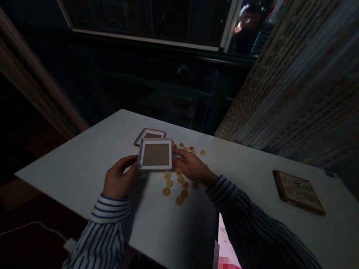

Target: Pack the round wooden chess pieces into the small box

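A shallow square box, pale-walled with a brown inside, is held tilted above the table, its inner side toward me. My left hand grips its left edge between thumb and fingers. At the right edge my right hand has closed its fingers on the box, the thumb partly hidden. Behind it lies a similar shallow tray or lid with a brown rim, partly covered by the box. Several round wooden xiangqi pieces are scattered beneath and beyond my right hand, some showing red or dark characters.
A flat decorated box rests on the right of the white table. A lit phone lies by my right forearm at the front. Bead-like curtains hang at the right. A white plug with cord is at the lower left.
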A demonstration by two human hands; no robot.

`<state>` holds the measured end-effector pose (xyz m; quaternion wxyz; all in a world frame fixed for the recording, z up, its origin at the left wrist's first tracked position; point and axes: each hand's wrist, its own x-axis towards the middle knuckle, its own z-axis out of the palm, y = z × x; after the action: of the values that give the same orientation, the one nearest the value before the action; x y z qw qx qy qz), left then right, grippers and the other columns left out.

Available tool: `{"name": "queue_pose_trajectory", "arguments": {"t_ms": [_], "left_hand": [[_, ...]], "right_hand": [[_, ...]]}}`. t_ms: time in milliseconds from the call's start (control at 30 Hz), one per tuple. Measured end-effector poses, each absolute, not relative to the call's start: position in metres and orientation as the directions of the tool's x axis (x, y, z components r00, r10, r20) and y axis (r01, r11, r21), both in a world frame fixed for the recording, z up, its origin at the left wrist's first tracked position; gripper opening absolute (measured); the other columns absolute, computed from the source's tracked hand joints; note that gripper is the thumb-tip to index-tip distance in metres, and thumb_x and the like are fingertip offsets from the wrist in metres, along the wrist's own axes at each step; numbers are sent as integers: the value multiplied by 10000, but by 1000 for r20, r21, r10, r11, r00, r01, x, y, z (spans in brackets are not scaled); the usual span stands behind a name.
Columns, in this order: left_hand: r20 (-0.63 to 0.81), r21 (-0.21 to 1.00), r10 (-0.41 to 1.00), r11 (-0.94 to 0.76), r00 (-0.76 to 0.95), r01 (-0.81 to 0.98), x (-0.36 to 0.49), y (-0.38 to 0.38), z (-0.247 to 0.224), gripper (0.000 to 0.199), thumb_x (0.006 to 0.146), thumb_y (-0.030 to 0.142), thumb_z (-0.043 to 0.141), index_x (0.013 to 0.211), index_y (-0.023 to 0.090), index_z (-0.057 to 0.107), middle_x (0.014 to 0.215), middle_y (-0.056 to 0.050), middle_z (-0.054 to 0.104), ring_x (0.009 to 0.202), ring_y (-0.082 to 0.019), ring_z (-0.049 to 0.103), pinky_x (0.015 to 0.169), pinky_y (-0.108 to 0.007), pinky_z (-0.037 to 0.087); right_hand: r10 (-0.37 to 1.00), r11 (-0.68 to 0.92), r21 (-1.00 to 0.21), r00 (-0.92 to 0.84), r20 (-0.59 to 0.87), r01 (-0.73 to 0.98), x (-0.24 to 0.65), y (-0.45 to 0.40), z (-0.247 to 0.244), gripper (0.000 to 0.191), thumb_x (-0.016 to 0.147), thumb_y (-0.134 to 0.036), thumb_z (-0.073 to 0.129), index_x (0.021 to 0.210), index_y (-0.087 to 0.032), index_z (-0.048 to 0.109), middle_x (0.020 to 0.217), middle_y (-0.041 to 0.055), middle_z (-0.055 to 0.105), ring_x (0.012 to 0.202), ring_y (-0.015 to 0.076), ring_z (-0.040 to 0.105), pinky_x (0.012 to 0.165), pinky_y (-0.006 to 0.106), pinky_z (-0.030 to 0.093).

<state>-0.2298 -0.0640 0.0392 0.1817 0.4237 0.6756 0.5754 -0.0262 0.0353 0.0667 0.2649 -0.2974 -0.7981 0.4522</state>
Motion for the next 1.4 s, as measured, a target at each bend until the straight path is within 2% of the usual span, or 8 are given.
{"name": "queue_pose_trajectory", "arguments": {"t_ms": [267, 533, 700, 933, 1233, 1400], "left_hand": [[244, 932, 789, -30, -564, 361, -218, -60, 45, 335, 657, 331, 622, 925, 131, 632, 927, -88, 663, 873, -202, 615, 844, -364, 478], [247, 932, 811, -49, -530, 359, -209, -57, 45, 334, 667, 332, 617, 937, 134, 628, 938, -87, 662, 880, -202, 615, 839, -370, 483], [257, 925, 823, -58, -507, 375, -202, -55, 46, 324, 669, 329, 616, 931, 139, 630, 934, -81, 668, 877, -197, 618, 846, -362, 480], [252, 926, 844, -69, -473, 371, -194, -52, 45, 315, 671, 335, 620, 929, 155, 633, 926, -68, 670, 886, -195, 615, 796, -320, 503], [258, 920, 872, -91, -415, 381, -177, -46, 47, 303, 686, 328, 603, 937, 161, 633, 944, -65, 668, 900, -191, 612, 797, -306, 501], [238, 924, 888, -82, -393, 374, -164, -43, 48, 315, 688, 339, 599, 939, 151, 631, 948, -78, 666, 912, -203, 609, 816, -335, 493]], "right_hand": [[732, 452, -850, -657, 180, 272, -13, 32, 77, 431, 761, -113, 429, 1170, -202, 532, 876, 18, 655, 814, 156, 584, 819, 318, 435], [753, 447, -851, -630, 190, 278, 0, 30, 79, 428, 761, -112, 426, 1165, -198, 539, 1097, 44, 602, 995, 175, 546, 871, 311, 419], [773, 416, -860, -613, 165, 294, 8, 30, 78, 424, 762, -118, 440, 1170, -187, 535, 1107, 55, 603, 989, 186, 555, 873, 342, 424], [767, 386, -897, -616, 181, 216, 20, 32, 71, 398, 775, -157, 448, 1162, -178, 537, 1138, 63, 586, 1018, 196, 552, 890, 351, 427], [805, 254, -951, -583, 106, 178, 38, 26, 74, 406, 779, -158, 455, 1181, -149, 511, 1130, 86, 584, 1030, 193, 550, 889, 347, 430], [819, 318, -924, -552, 155, 212, 52, 24, 77, 383, 780, -162, 458, 1153, -189, 543, 1170, 68, 564, 1028, 189, 545, 896, 357, 418]]}}
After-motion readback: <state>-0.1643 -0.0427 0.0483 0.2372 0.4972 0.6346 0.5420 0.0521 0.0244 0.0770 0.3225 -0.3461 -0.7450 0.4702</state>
